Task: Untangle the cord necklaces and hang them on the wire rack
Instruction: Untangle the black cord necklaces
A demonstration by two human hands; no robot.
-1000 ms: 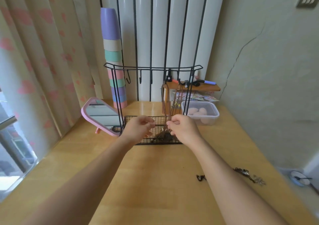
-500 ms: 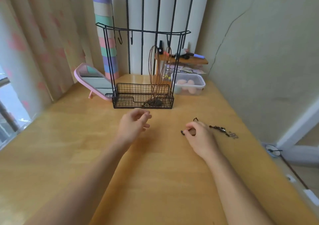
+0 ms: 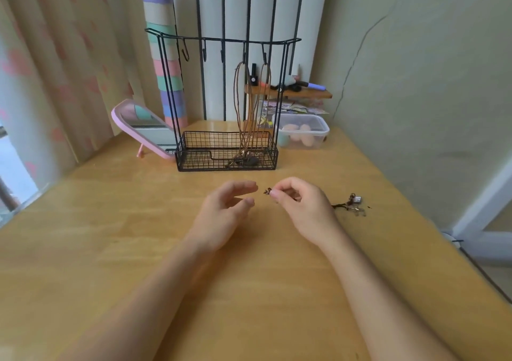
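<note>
A black wire rack [image 3: 225,39] with hooks and a mesh basket stands at the back of the wooden table. Brown cord necklaces [image 3: 250,106] hang from its two right hooks, their pendants lying in the basket. My right hand [image 3: 302,208] pinches one end of a dark cord necklace [image 3: 350,204], which trails right across the table to small metal charms. My left hand [image 3: 224,211] hovers just left of that pinched end, fingers loosely extended, holding nothing.
A pink-framed mirror [image 3: 144,128] leans left of the rack. A clear plastic box [image 3: 303,132] with pale pink items sits right of it, below a small wooden shelf [image 3: 293,92] of pens. Stacked pastel cups [image 3: 166,64] rise behind. The wall runs along the right.
Both hands drew back from the rack to the table's middle. My right hand picked up the end of the dark necklace and lifted it toward my left hand.
</note>
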